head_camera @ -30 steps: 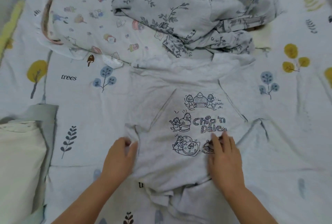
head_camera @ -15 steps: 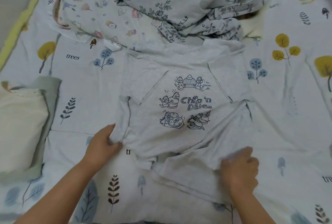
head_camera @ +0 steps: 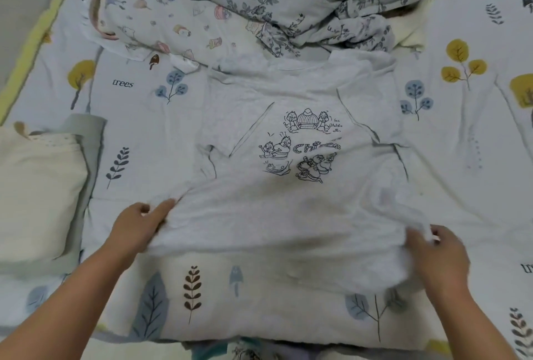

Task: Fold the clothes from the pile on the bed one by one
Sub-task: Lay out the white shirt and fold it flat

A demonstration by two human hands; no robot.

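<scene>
left hand (head_camera: 138,225) | our fingers curled, gripping the T-shirt (head_camera: 288,201) hem, near left || right hand (head_camera: 441,256) | curled, pinching the hem, near right || bed (head_camera: 259,302)

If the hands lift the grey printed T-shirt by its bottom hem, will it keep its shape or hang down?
The grey T-shirt would likely sag: it already wrinkles where the left hand and right hand grip it. It looks thin, so probably light.

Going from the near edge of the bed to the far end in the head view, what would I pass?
Left hand → grey printed T-shirt → pile of floral clothes.
</scene>
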